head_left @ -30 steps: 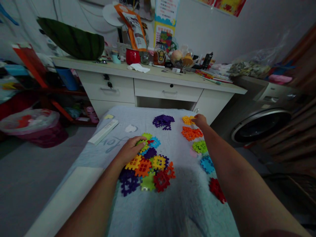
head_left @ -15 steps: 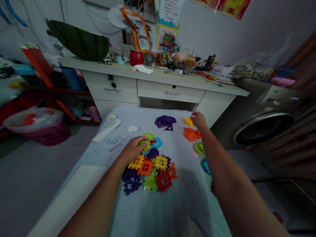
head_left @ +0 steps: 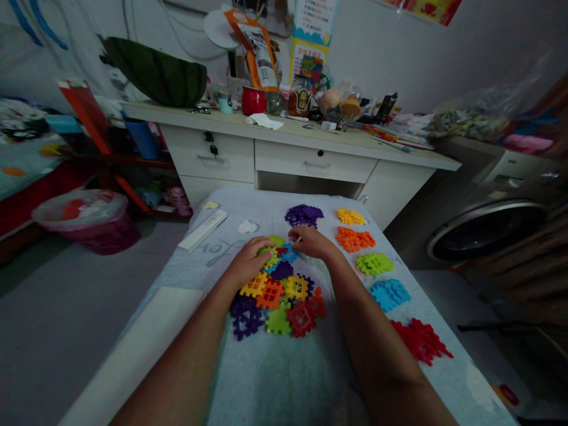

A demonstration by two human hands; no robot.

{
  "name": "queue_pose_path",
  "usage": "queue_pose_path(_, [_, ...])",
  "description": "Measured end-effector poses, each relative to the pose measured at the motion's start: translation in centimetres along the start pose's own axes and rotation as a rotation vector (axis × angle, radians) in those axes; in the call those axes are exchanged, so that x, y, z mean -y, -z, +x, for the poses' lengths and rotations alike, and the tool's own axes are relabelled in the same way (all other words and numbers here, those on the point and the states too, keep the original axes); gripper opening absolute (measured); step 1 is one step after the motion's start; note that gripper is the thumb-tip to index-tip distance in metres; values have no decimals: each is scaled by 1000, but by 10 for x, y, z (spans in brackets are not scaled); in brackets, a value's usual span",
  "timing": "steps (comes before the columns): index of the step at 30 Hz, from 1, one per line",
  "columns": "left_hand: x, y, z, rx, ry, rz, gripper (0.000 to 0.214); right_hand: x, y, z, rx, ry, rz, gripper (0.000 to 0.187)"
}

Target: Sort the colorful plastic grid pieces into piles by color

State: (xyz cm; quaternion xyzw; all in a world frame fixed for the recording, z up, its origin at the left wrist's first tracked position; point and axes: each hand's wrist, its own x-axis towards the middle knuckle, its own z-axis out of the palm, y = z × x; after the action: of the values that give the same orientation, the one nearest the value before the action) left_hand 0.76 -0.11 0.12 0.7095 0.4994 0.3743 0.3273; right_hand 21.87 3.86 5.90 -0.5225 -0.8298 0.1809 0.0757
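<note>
A heap of mixed-colour plastic interlocking tiles (head_left: 277, 294) lies in the middle of a light blue cloth-covered table (head_left: 284, 367). My left hand (head_left: 247, 264) rests on the heap's far end, fingers curled over a green tile. My right hand (head_left: 311, 242) has come to the same spot, fingers bent and touching a blue tile beside the left hand. Sorted piles run along the right side: purple (head_left: 303, 215), yellow (head_left: 350, 216), orange (head_left: 355, 239), green (head_left: 374, 263), blue (head_left: 389, 294) and red (head_left: 421, 341).
A white flat box (head_left: 203, 230) and a small white scrap (head_left: 247, 226) lie at the table's far left. Beyond stands a cluttered white desk (head_left: 284, 151) with half a watermelon (head_left: 156, 72). A washing machine (head_left: 483, 231) is at the right, a pink bin (head_left: 86, 222) at the left.
My right hand has pulled back from the yellow pile at the far right to the heap, next to my left hand. The camera has shifted, so the sorted piles show fully.
</note>
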Motion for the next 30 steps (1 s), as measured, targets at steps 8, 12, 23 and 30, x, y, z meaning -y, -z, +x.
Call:
queue_pose_path(8, [1, -1, 0, 12, 4, 3, 37, 11, -6, 0, 50, -6, -54, 26])
queue_pose_path(12, [-1, 0, 0, 9, -12, 20, 35, 3, 0, -3, 13, -30, -6, 17])
queue_pose_path(23, [2, -1, 0, 10, -31, 70, 34, -3, 14, -30, -180, -57, -15, 25])
queue_pose_path(30, [-3, 0, -1, -18, 33, 264, 34, 1, -3, -64, -140, -54, -120, 17])
